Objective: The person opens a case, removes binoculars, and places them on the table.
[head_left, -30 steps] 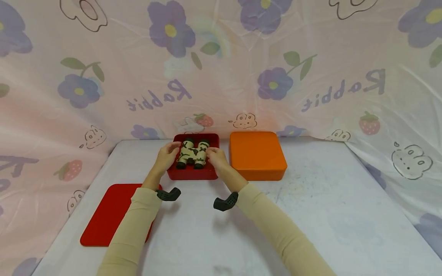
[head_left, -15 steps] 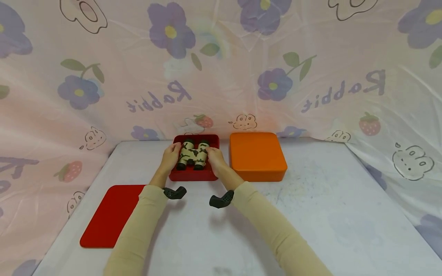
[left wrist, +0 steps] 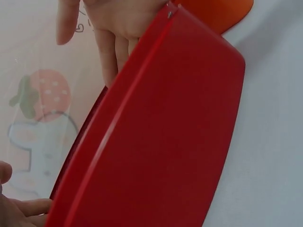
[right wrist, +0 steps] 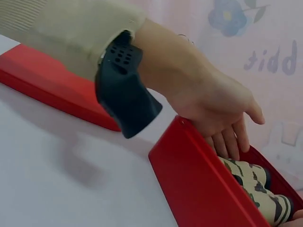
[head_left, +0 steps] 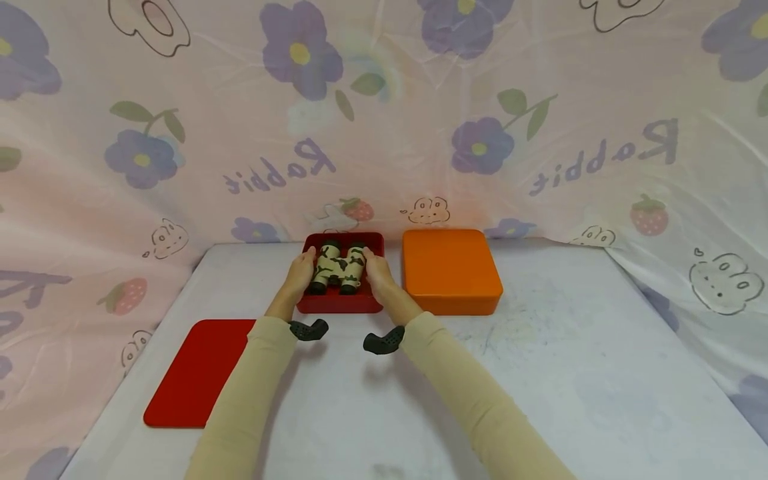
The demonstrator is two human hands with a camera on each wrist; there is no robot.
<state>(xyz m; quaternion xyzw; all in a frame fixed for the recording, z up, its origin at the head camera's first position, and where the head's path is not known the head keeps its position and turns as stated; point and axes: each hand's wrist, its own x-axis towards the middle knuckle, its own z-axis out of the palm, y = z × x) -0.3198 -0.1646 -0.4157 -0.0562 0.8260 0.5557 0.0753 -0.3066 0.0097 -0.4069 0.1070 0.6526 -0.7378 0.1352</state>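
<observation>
- Head view: the camouflage binoculars (head_left: 339, 267) lie inside the red box (head_left: 340, 305), barrels pointing from its near wall to its far one. The left hand (head_left: 300, 272) reaches in over the box's left side and the right hand (head_left: 377, 272) over its right, so the binoculars sit between them. The orange box (head_left: 450, 263) stands just to the right of the red box, and the flat red lid (head_left: 198, 373) lies to its near left.
- Left wrist view: the red box's wall hides the binoculars. The right hand's thumb stands off and its fingers hang nearly straight past the rim; neither clenched nor wrapped round anything. Whether its fingertips press the barrels is hidden here.
- Right wrist view: the left hand is likewise unclenched, fingers extended down into the red box beside the camouflage barrels, thumb free. I judge the binoculars stiff and moderate in weight, hard-shelled, smooth enough to slip a little, with the lens ends the delicate part. The best hold looks to be both outer barrel flanks, at mid-length, in the gaps along the red box's side walls.
</observation>
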